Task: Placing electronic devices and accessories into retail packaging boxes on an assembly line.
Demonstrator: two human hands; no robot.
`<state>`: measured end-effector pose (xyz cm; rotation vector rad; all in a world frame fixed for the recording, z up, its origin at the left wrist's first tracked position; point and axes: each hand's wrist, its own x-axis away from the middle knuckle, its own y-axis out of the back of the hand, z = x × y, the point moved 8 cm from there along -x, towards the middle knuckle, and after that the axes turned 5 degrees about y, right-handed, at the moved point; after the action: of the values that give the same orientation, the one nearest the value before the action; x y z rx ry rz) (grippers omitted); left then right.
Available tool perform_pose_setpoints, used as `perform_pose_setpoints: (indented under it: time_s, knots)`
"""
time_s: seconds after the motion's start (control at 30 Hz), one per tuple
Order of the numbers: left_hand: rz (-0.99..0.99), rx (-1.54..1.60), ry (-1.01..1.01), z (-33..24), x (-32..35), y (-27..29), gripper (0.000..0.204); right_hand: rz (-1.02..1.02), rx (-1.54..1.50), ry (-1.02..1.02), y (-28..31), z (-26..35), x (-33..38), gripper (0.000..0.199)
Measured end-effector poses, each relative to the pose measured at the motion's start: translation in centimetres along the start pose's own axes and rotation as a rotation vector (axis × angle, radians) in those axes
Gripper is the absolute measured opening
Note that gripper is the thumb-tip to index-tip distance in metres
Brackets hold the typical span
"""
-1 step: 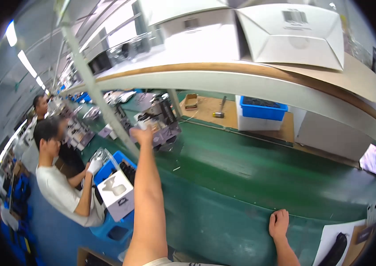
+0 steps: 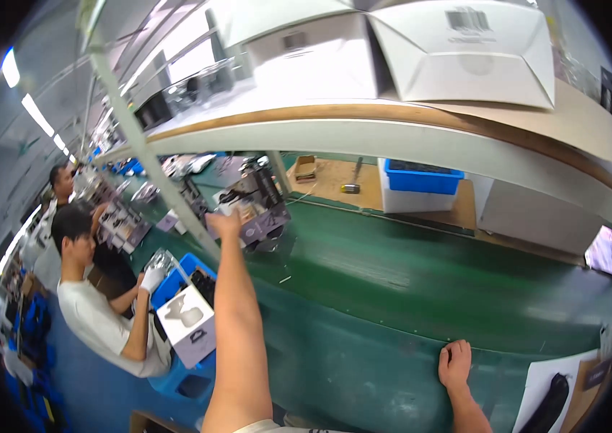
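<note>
Green conveyor belt carries a printed retail box at its far left; the left hand stretches out, fingers closing on its edge, while the right hand, fingers curled and empty, braces on the near rim for balance.

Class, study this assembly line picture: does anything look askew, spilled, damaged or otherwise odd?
Nothing stands out as spilled or damaged. The left hand touches a printed box that sits tilted on the green conveyor belt. The right hand rests on the belt's near edge.
</note>
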<state>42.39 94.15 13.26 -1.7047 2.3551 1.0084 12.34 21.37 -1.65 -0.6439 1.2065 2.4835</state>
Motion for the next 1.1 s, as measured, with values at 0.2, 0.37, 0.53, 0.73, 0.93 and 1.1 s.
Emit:
perform_pose_setpoints:
  time_s: [0.2, 0.37, 0.53, 0.73, 0.93, 1.1]
  knots:
    - [0.439, 0.157, -0.146, -4.6, 2.6, -3.3, 0.056, 0.046, 0.023, 0.037, 0.9, 0.5, -0.8, 0.007]
    - [0.761, -0.053, -0.395, -14.7, 17.7, -1.4, 0.042, 0.069, 0.015, 0.017, 1.1, 0.7, -1.1, 0.007]
    - [1.033, 0.083, -0.422, -15.1, 34.3, 4.2, 0.071, 0.101, 0.013, 0.027, 0.5, 0.3, -0.7, 0.012]
    - [1.411, 0.504, 0.268, -12.2, 48.4, 11.4, 0.061, 0.198, -0.128, 0.414, 0.5, 11.9, -0.2, 0.082]
    - [1.746, 0.441, -0.286, -13.1, 54.4, 19.4, 0.071, 0.216, -0.189, 0.232, -3.0, 8.2, 1.5, 0.062]
    - [0.98, 0.187, -1.006, -11.0, 49.8, 27.1, 0.073, 0.402, -0.467, -0.066, 0.5, 7.9, 1.2, 0.043]
